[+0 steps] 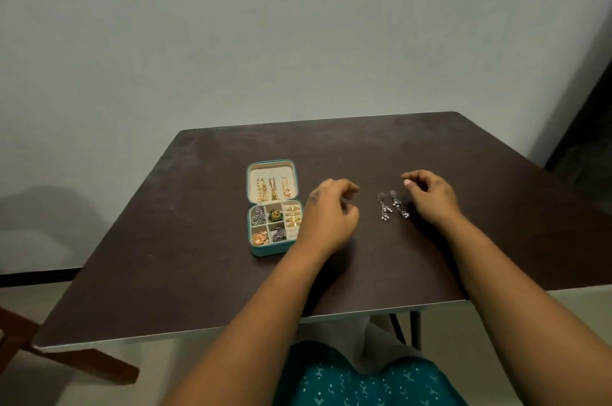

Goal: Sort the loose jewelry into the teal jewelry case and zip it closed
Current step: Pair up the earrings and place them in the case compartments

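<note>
- Head view: the teal jewelry case [269,248] lies open on the dark table [165,240], gold chains in its lid, earrings and rings in the tray compartments
- left hand [328,217] just right of the case, fingers loosely curled, holding nothing visible
- two silver dangling earrings [392,205] lie loose between the hands
- right hand [430,197] beside them, fingers loosely bent, nothing seen in its grasp
</note>
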